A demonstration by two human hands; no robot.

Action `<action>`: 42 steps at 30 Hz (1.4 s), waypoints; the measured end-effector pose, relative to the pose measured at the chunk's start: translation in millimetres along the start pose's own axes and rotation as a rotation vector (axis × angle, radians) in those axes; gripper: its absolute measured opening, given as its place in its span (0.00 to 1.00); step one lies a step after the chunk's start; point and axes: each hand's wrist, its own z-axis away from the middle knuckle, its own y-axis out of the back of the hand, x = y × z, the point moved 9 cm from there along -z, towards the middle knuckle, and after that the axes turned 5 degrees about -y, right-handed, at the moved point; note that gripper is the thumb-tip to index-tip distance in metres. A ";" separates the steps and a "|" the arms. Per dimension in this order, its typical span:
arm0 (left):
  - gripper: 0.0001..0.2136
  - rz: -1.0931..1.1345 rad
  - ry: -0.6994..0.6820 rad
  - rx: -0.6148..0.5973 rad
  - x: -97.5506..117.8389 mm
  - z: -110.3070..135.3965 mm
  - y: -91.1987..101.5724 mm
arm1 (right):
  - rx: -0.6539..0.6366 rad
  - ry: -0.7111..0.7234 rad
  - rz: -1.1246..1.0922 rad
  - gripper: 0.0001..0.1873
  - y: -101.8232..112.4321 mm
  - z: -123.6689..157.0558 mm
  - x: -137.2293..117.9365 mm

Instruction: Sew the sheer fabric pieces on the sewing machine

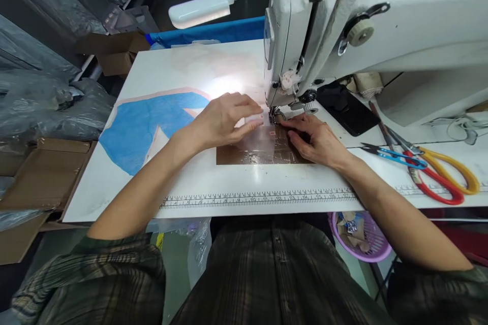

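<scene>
A piece of sheer pale pink fabric (263, 144) lies under the presser foot (273, 115) of a white sewing machine (284, 35). Beneath it is a shiny brown plate (244, 157) on the white table. My left hand (231, 119) rests over the fabric's left side, its thumb and fingertips apart, left of the needle. To the right of the foot, my right hand (320, 139) touches the plate area with index finger stretched toward the foot and thumb apart from it. The other right fingers are partly hidden.
A blue-painted shape (148, 117) covers the table's left part. Scissors (438, 175), blue thread snips (396, 155) and a black phone (348, 106) lie at right. A lamp (202, 10) hangs behind. Cardboard boxes (46, 172) stand left; a purple basket (360, 236) sits below the table.
</scene>
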 end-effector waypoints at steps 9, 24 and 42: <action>0.07 0.126 -0.193 -0.008 43.6 24.2 -38.0 | -0.077 0.179 0.100 0.21 -19.5 6.3 -10.9; 0.08 0.140 -0.160 -0.002 46.8 27.4 -40.0 | -0.026 0.086 0.033 0.21 -10.0 3.0 -4.5; 0.08 0.482 0.065 0.068 17.7 26.0 -47.0 | -0.211 0.176 -0.129 0.08 -23.1 8.6 -34.0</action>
